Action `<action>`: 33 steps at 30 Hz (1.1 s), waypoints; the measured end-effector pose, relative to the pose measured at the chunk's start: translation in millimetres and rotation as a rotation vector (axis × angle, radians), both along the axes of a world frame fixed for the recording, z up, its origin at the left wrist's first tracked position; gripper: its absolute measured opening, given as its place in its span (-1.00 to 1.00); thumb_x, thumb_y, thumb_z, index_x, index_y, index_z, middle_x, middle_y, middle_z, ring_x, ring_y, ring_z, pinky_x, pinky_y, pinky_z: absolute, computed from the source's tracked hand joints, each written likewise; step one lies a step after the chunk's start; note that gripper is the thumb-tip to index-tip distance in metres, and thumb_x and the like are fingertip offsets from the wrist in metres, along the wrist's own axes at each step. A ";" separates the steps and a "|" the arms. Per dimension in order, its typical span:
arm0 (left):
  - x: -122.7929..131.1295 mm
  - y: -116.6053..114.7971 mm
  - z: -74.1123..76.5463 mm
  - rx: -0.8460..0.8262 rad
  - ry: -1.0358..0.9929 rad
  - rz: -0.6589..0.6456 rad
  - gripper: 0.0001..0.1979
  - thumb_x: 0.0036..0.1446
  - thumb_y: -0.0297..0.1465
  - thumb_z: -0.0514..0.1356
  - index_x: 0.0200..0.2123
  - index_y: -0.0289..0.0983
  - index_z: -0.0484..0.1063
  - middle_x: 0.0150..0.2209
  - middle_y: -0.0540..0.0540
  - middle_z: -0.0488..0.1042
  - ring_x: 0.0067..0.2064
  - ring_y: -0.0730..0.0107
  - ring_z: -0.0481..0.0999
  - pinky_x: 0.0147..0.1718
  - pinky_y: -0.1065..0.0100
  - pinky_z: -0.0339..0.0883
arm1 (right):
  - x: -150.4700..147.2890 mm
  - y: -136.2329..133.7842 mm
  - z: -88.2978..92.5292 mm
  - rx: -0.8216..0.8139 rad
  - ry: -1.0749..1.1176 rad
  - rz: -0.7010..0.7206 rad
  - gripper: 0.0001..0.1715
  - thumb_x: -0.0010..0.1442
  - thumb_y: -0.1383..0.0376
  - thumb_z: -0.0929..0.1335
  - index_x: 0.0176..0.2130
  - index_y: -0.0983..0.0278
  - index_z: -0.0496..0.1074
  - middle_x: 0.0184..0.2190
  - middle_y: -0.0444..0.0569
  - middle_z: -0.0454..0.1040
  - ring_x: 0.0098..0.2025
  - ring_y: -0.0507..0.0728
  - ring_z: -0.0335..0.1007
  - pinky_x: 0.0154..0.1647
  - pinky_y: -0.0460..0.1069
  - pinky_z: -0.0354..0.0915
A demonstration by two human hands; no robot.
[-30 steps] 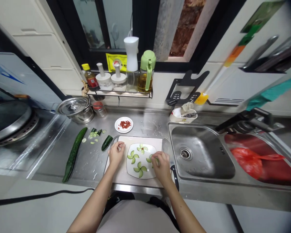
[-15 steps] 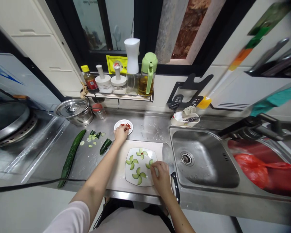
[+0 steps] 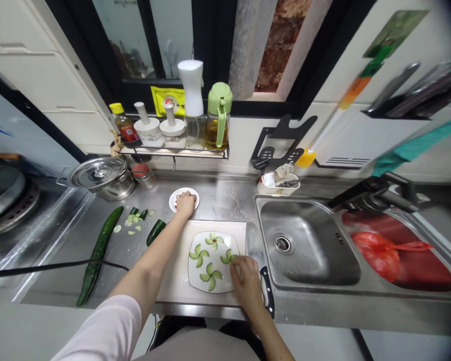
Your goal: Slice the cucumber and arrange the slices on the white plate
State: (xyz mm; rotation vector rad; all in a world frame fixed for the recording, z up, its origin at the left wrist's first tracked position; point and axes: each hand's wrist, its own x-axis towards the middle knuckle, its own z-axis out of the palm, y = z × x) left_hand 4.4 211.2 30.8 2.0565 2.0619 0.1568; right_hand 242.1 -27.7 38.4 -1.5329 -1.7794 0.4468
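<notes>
My left hand (image 3: pixel 186 204) reaches over a small white dish (image 3: pixel 172 199) of red bits, its fingers pressed together down in the dish; what they pinch is hidden. My right hand (image 3: pixel 247 282) rests at the right edge of a white square plate (image 3: pixel 221 284), its fingers curled and their tips close to a cucumber piece; whether they hold anything cannot be made out. On the plate, green cucumber slices (image 3: pixel 211 275) lie in several pinwheel shapes, the top one with a red bit at its centre. Under the plate is a pale cutting board (image 3: pixel 175 281).
A whole cucumber (image 3: pixel 99 255), a cut cucumber piece (image 3: pixel 156 232) and scraps (image 3: pixel 134 218) lie to the left. A knife handle (image 3: pixel 267 291) is beside my right hand. A lidded pot (image 3: pixel 107 178), sink (image 3: pixel 308 245) and bottle shelf (image 3: pixel 173 151) surround the counter.
The view has shifted slightly, moving the scene left. My left hand has moved further over the small dish, covering more of the red bits. My right hand stays by the plate.
</notes>
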 end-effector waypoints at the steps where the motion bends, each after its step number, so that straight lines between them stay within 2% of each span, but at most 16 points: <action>1: -0.1 -0.3 0.0 0.007 -0.017 0.013 -0.72 0.19 -0.42 0.03 -0.22 -0.23 0.56 -0.05 -0.30 0.46 0.07 0.00 0.32 0.01 0.06 0.03 | 0.3 -0.4 -0.4 -0.003 0.000 0.001 -0.85 0.27 0.27 0.26 -0.30 0.14 0.41 -0.29 0.01 0.45 -0.16 0.23 0.34 -0.14 0.15 0.28; 3: 0.1 -1.8 0.3 0.043 -0.101 0.079 -0.76 0.17 -0.40 0.07 -0.25 -0.22 0.55 -0.07 -0.28 0.48 0.06 0.01 0.34 0.00 0.08 0.08 | 0.6 -1.3 -1.4 -0.009 0.001 0.003 -0.85 0.27 0.27 0.25 -0.30 0.14 0.41 -0.29 0.00 0.45 -0.16 0.23 0.34 -0.14 0.15 0.28; 5: 2.0 -5.0 0.7 0.093 -0.293 0.196 -0.80 0.13 -0.38 0.11 -0.29 -0.22 0.54 -0.13 -0.22 0.51 0.00 0.08 0.40 -0.04 0.14 0.16 | 0.6 -2.0 -2.5 -0.007 0.003 0.003 -0.85 0.27 0.27 0.25 -0.30 0.15 0.41 -0.30 0.00 0.45 -0.16 0.22 0.34 -0.13 0.14 0.27; 9: 13.8 -20.7 3.0 0.100 -0.957 0.409 -0.82 0.02 -0.32 0.21 -0.32 -0.28 0.50 -0.29 -0.13 0.55 -0.23 0.30 0.50 -0.22 0.33 0.29 | 1.1 1.9 -1.5 -0.009 0.019 0.008 -0.85 0.28 0.28 0.25 -0.30 0.18 0.40 -0.30 -0.01 0.46 -0.19 0.20 0.34 -0.14 0.11 0.25; 13: 28.9 -53.6 11.2 -0.061 -1.400 0.398 -0.70 -0.07 -0.22 0.27 -0.30 -0.29 0.46 -0.26 -0.14 0.57 -0.32 0.42 0.51 -0.48 0.48 0.20 | 1.2 18.6 10.4 -0.029 0.047 0.021 -0.80 0.29 0.25 0.24 -0.34 0.20 0.40 -0.36 -0.03 0.47 -0.24 0.17 0.35 -0.16 0.08 0.24; 15: 34.1 -73.8 18.8 -0.138 -1.550 0.345 -0.67 -0.13 -0.22 0.32 -0.32 -0.29 0.45 -0.28 -0.14 0.56 -0.36 0.46 0.49 -0.51 0.50 0.17 | 0.0 31.6 21.0 -0.025 0.067 0.024 -0.79 0.28 0.23 0.24 -0.34 0.20 0.41 -0.37 -0.04 0.48 -0.23 0.17 0.35 -0.17 0.06 0.25; 18: 38.8 -102.1 33.2 -0.197 -1.584 0.258 -0.69 -0.15 -0.24 0.36 -0.35 -0.29 0.45 -0.35 -0.10 0.55 -0.39 0.49 0.46 -0.47 0.49 0.22 | -3.3 52.2 40.3 0.001 0.119 0.071 -0.79 0.27 0.22 0.25 -0.30 0.22 0.43 -0.34 -0.02 0.50 -0.22 0.16 0.36 -0.17 0.04 0.25; 23: 44.5 -135.6 53.1 -0.066 -1.383 0.083 -0.75 -0.13 -0.27 0.36 -0.41 -0.29 0.47 -0.47 -0.02 0.50 -0.41 0.48 0.44 -0.37 0.43 0.31 | -9.7 72.6 66.0 0.005 0.159 0.148 -0.80 0.24 0.23 0.27 -0.34 0.22 0.45 -0.34 -0.03 0.50 -0.21 0.15 0.36 -0.14 0.03 0.25; 28: 49.4 -154.9 60.3 0.054 -1.184 -0.095 -0.83 -0.04 -0.34 0.31 -0.35 -0.28 0.46 -0.42 0.00 0.52 -0.37 0.48 0.46 -0.31 0.43 0.32 | -11.7 71.7 68.3 -0.007 0.160 0.235 -0.85 0.22 0.26 0.30 -0.37 0.21 0.44 -0.35 -0.06 0.48 -0.20 0.14 0.35 -0.08 0.04 0.23; 33: 52.4 -163.1 65.1 0.072 -1.087 -0.186 -0.84 0.01 -0.40 0.28 -0.28 -0.26 0.44 -0.38 -0.01 0.54 -0.32 0.46 0.51 -0.27 0.44 0.36 | -7.3 67.9 63.5 -0.018 0.135 0.253 -0.89 0.21 0.27 0.32 -0.33 0.21 0.45 -0.30 -0.04 0.46 -0.15 0.15 0.33 -0.05 0.06 0.21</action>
